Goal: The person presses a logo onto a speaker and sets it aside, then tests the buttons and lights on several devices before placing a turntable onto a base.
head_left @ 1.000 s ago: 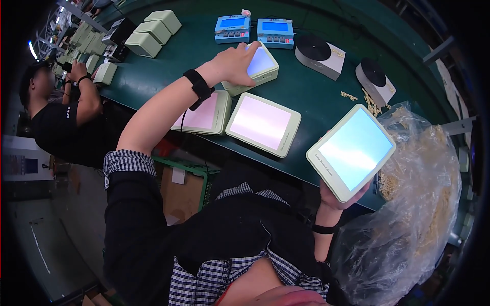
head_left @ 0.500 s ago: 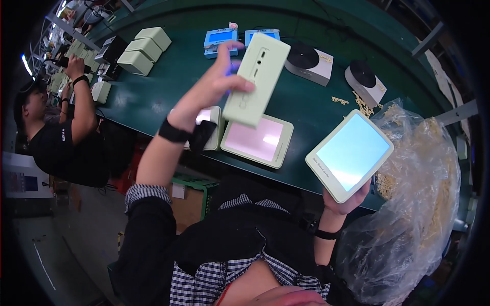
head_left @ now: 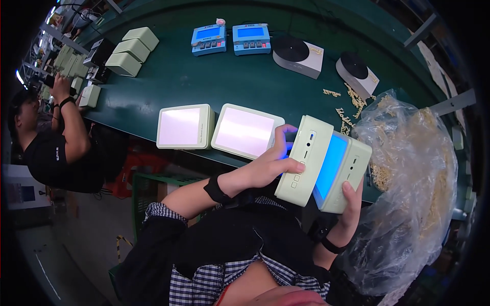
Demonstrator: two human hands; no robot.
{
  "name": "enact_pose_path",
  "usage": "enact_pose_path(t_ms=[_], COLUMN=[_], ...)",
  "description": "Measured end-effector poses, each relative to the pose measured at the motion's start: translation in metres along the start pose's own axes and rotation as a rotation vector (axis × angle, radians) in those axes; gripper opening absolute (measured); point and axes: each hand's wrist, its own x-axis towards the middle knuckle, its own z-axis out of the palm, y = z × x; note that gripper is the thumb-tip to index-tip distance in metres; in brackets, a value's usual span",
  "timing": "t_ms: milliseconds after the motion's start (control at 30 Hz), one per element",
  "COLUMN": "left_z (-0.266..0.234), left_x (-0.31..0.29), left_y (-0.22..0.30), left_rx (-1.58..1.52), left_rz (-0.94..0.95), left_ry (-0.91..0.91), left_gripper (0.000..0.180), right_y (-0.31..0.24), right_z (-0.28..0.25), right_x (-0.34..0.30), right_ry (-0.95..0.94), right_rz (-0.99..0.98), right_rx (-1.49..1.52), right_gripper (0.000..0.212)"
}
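My left hand [head_left: 273, 164] grips a pale green box-shaped speaker [head_left: 315, 171], thumb on the side with a port, a round jack and several buttons. Close to its right, my right hand [head_left: 353, 206] holds a second pale green speaker [head_left: 354, 171], thumb on its port side. A bright blue screen [head_left: 333, 162] on that second speaker shows between the two boxes. Whether the boxes touch is hard to tell. Left of my hands, two more speakers stand at the table's near edge: one with a lit pinkish screen [head_left: 179, 127], another with a whitish screen [head_left: 242, 131].
The green table [head_left: 168, 76] holds two blue testers [head_left: 209, 35], two grey-white boxes with black discs [head_left: 298, 58] and loose cream-coloured cut-out pieces [head_left: 352, 99]. A big clear plastic bag [head_left: 408, 204] bulges at the right. Further left, a co-worker [head_left: 61, 137] works beside stacked pale green boxes [head_left: 130, 51].
My left hand has brought its speaker right and nearer, up to the other one. The right-hand speaker has turned so its port side shows, and its screen now looks deeper blue.
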Motion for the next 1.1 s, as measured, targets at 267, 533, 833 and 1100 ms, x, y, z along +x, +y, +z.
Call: enact_pose_path(t_ms=[267, 533, 833, 1100], left_z=[-0.002, -0.024, -0.011, -0.009], left_x=[0.009, 0.028, 0.015, 0.028], left_y=[-0.004, 0.013, -0.007, 0.001], left_rx=[0.232, 0.338, -0.147, 0.033], left_rz=[0.09, 0.073, -0.079, -0.119], left_ry=[0.007, 0.072, 0.176, 0.131], left_gripper=[0.088, 0.084, 0.08, 0.084], right_y=[-0.006, 0.004, -0.022, -0.029], right_z=[0.016, 0.029, 0.032, 0.083], right_x=[0.011, 0.035, 0.028, 0.0], right_ry=[-0.04, -0.039, -0.028, 0.048], right_rz=[0.069, 0.106, 0.165, -0.438], right_rx=[0.009, 0.005, -0.326, -1.179], right_gripper=[0.065, 0.055, 0.057, 0.09])
